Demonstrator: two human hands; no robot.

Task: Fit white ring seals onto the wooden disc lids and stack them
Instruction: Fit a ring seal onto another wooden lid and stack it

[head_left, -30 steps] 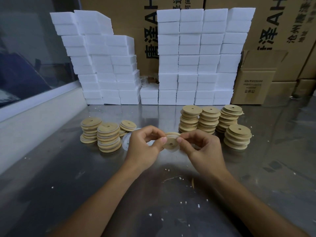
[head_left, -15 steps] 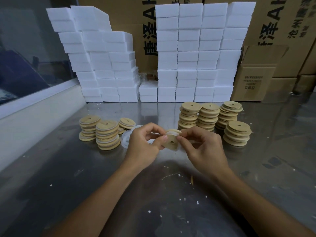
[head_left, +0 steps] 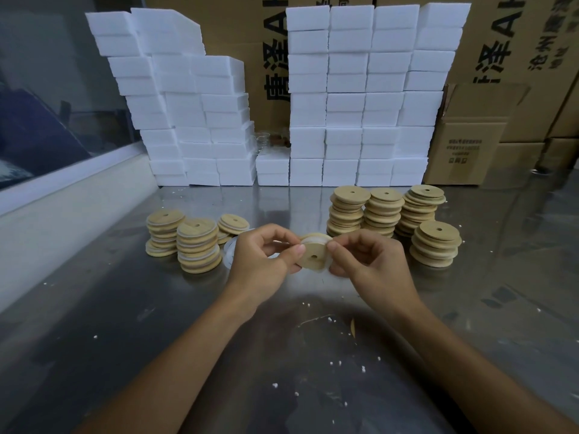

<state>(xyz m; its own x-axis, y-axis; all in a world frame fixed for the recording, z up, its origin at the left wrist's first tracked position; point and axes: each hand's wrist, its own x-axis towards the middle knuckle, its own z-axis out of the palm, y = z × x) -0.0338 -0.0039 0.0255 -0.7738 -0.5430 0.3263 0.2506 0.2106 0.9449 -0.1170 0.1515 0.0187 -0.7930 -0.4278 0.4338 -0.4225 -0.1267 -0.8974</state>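
Observation:
A wooden disc lid (head_left: 314, 256) with a centre hole is held tilted above the metal table (head_left: 125, 308), a white ring seal (head_left: 314, 238) showing along its upper rim. My left hand (head_left: 263, 261) pinches the lid's left edge between thumb and fingers. My right hand (head_left: 369, 261) pinches its right edge. To the left stand three stacks of lids with white seals (head_left: 197, 249). Several stacks of bare wooden lids (head_left: 383, 211) stand to the right. Loose white rings (head_left: 232, 249) lie on the table behind my left hand, partly hidden.
Walls of white foam blocks (head_left: 360, 98) line the back of the table, with cardboard boxes (head_left: 463, 145) behind and to the right. A white ledge (head_left: 62, 195) runs along the left. Small white crumbs and a wood chip (head_left: 352, 327) lie on the table near my arms.
The lid has been turned slightly between my fingers, and both hands stay in the same place. The camera has tilted a little.

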